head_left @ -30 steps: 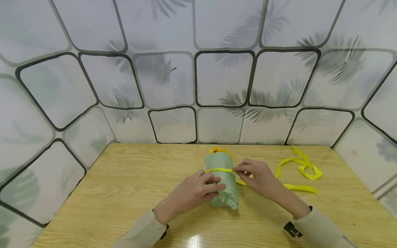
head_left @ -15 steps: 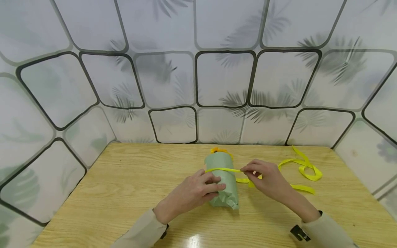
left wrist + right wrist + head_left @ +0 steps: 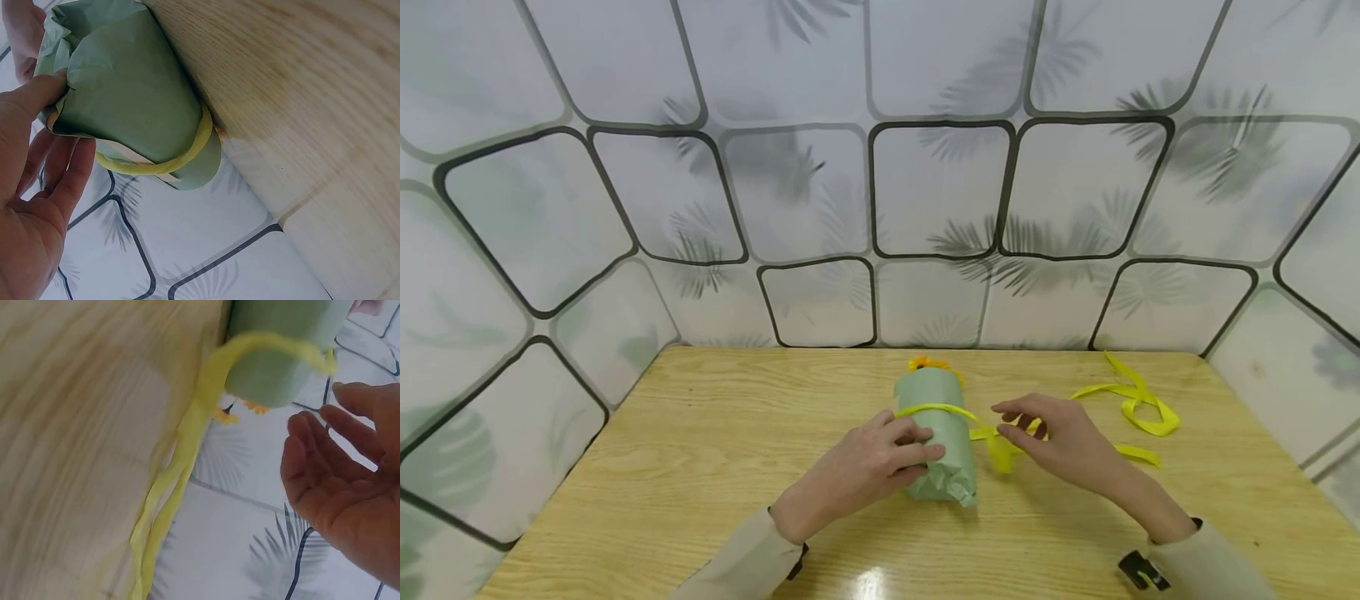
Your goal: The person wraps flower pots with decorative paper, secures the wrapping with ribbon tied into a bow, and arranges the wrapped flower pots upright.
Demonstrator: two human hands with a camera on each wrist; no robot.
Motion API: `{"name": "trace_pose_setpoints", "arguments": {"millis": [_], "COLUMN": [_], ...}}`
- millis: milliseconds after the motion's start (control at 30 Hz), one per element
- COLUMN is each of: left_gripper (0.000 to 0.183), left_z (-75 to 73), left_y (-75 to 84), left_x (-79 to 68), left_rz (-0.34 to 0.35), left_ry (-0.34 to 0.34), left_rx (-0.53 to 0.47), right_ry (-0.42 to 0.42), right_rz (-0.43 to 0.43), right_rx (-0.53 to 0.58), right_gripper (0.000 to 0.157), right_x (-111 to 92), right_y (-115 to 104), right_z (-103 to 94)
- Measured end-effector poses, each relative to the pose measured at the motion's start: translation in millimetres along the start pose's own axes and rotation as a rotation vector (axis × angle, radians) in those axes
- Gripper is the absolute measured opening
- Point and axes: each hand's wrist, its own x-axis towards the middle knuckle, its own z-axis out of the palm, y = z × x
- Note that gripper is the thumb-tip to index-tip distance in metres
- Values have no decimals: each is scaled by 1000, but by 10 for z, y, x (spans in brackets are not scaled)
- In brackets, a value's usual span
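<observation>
My left hand [image 3: 877, 458] grips the wrap [image 3: 955, 448]; only the right-wrist view shows me the relaxed right hand's [image 3: 345, 492] palm, near the ribbon [image 3: 184, 450], and two far flowers [image 3: 226, 416].

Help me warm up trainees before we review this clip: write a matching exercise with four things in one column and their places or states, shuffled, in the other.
Things:
1. Left hand
2. Right hand
3. Yellow ribbon
4. Orange flowers

Places and states:
A. Runs across the green wrapping like a band
B. Peek out past the far end of the wrapping
C. Grips the paper's edge between thumb and fingers
D. Off the wrapping, fingers loosely bent, pinching nothing

Right pairs: 1-C, 2-D, 3-A, 4-B
</observation>
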Motion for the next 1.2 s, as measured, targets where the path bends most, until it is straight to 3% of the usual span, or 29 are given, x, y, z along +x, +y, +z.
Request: {"name": "trace_pose_setpoints", "arguments": {"millis": [200,333,567,733,933,1200], "left_gripper": [35,34,33,32,33,32], "left_z": [-14,-18,-31,-31,-21,-14], "left_y": [5,-2,-6,-11,-9,-18], "left_x": [20,40,62,64,55,51], "left_rz": [-35,-68,-104,-98,-85,-99], "left_ry": [-19,-33,-72,-64,-49,-53], "left_rx": [-35,-51,-73,-64,-48,-60], "right_ry": [-334,-472,-386,-394,-400,-364], "right_rz": [231,299,301,348,400,547], "right_rx": [-109,-175,-280,-277,-300,-202], "right_gripper": [29,24,16,18,13,5], "right_x": [-118,-229,-491,-625,-722,-722], "right_y": [234,477,820,961,1045,1027], "right_z": [-209,-334,-523,-692,-890,-1018]}}
